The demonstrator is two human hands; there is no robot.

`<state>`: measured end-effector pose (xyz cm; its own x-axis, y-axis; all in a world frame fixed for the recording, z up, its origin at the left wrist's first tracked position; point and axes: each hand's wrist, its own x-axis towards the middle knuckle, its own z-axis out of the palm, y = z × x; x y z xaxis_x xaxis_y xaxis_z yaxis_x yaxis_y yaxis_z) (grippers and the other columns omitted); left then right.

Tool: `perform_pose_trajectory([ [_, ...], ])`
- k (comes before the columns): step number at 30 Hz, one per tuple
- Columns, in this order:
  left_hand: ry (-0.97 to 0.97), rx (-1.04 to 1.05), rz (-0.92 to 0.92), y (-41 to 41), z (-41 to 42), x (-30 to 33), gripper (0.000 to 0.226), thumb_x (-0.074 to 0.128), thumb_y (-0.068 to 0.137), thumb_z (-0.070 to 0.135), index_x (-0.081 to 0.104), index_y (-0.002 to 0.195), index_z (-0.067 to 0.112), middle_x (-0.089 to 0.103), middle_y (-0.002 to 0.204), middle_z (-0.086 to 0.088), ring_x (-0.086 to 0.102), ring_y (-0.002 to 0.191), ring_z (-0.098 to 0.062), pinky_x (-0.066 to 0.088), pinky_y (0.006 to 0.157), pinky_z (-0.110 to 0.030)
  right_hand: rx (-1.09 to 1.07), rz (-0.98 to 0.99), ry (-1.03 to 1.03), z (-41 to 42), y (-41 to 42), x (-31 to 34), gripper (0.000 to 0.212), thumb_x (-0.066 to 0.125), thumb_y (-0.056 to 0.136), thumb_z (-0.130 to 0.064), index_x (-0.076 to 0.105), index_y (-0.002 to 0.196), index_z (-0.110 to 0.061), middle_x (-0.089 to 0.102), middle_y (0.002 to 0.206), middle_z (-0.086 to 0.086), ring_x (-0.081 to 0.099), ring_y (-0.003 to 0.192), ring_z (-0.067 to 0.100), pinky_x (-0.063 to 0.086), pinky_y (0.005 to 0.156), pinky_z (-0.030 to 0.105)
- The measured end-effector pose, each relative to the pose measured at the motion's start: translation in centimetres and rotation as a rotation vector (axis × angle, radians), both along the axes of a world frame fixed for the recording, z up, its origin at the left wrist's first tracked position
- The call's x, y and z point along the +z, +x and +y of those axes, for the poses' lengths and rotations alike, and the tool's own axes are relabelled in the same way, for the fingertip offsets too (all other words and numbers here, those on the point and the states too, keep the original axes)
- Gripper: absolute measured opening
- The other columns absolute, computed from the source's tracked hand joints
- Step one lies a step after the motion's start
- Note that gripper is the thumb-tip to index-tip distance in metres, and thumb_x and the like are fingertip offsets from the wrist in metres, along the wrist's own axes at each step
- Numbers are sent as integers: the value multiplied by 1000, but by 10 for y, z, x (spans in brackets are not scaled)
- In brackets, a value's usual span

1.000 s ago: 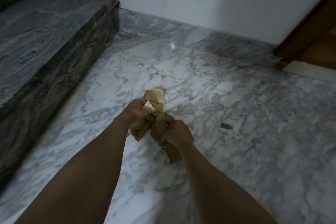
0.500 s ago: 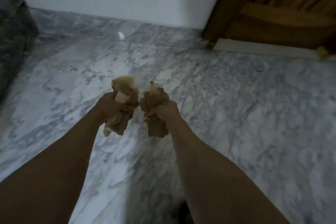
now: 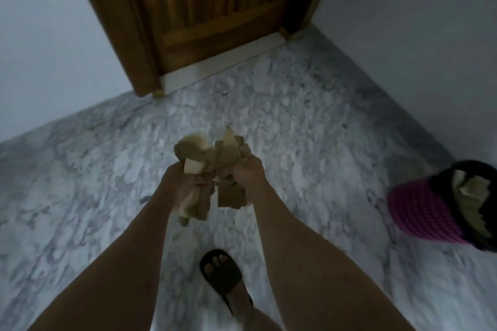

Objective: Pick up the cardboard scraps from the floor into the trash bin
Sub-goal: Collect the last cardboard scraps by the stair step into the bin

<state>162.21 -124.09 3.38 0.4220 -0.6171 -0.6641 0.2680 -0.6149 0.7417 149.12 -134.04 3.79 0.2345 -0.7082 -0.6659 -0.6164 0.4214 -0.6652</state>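
Both hands are raised in front of me above the marble floor, each gripping a bunch of brown cardboard scraps. My left hand (image 3: 179, 185) is shut on one crumpled bunch (image 3: 194, 154) that hangs below the fist. My right hand (image 3: 248, 175) is shut on a second bunch (image 3: 230, 195), and the two bunches touch at the top. The trash bin (image 3: 419, 209), pink woven with a black liner, stands at the right edge and holds several cardboard pieces (image 3: 473, 187). It is well to the right of my hands.
A wooden door (image 3: 215, 13) with a white threshold (image 3: 223, 64) stands straight ahead. White walls (image 3: 419, 35) meet the grey marble floor (image 3: 80, 183) on both sides. My foot in a dark sandal (image 3: 222, 273) is on the floor below my hands.
The view has swung right from the stone step to the door, and the bin has come into sight. Both hands lifted the scraps off the floor and still hold them.
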Motion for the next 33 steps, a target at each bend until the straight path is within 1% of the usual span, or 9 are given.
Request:
perform_pose_trajectory([
  [2,-6,-112,-17,-42,-37,42,22,74,80,-9,68,98,0,69,84,-12,69,69,-23,54,52,-26,-107,-20,-9,-22,-51,40,21,82,71,-12,65,82,-18,72,102,12,69,95,32,59,86,47],
  [6,-23,-293,24,-137,-112,100,36,79,79,3,69,114,5,71,107,-13,65,89,-29,49,75,-32,-336,-67,-19,-68,-158,103,25,82,75,-12,66,94,-14,71,105,9,67,92,27,58,86,41],
  [11,-42,-526,91,-286,-214,134,32,79,80,6,71,111,8,73,102,-11,69,85,-26,52,67,-30,-640,-64,-109,-122,-312,144,34,78,80,-24,69,112,-15,70,115,7,67,104,30,56,92,45],
  [16,-68,-777,106,-447,-299,153,39,82,77,8,69,113,9,72,105,-10,68,94,-30,55,80,-37,-876,-36,-140,-164,-468,173,51,81,68,-14,68,117,-10,68,116,8,64,106,30,54,94,48],
  [20,-74,-937,113,-553,-354,160,47,86,59,18,71,103,16,75,100,-5,70,94,-26,57,88,-43,-1036,-11,-121,-195,-564,186,26,77,81,-7,67,105,-10,69,101,13,66,94,31,56,79,44],
  [25,-80,-1071,115,-646,-408,143,32,83,70,7,73,100,13,78,89,-4,74,89,-25,57,85,-39,-1230,-64,-34,-228,-645,190,20,82,76,-6,64,75,-15,66,73,12,60,68,23,45,58,31],
  [28,-85,-1138,105,-687,-443,120,31,82,70,0,73,98,9,77,86,-5,73,89,-29,57,84,-39,-1336,-87,-11,-253,-676,173,15,83,74,-6,71,82,-8,67,68,11,56,48,14,38,40,21],
  [30,-90,-1201,111,-711,-468,100,29,81,73,1,72,100,7,77,87,-4,73,87,-24,56,80,-34,-1399,-128,-1,-272,-694,154,20,80,75,0,66,88,-8,63,56,5,51,38,9,34,36,19],
  [33,-79,-1299,124,-741,-507,63,30,80,75,7,72,104,9,78,93,-3,72,93,-21,53,90,-36,-1493,-167,10,-304,-719,115,26,75,77,5,60,94,-8,53,42,-3,44,30,5,29,33,16],
])
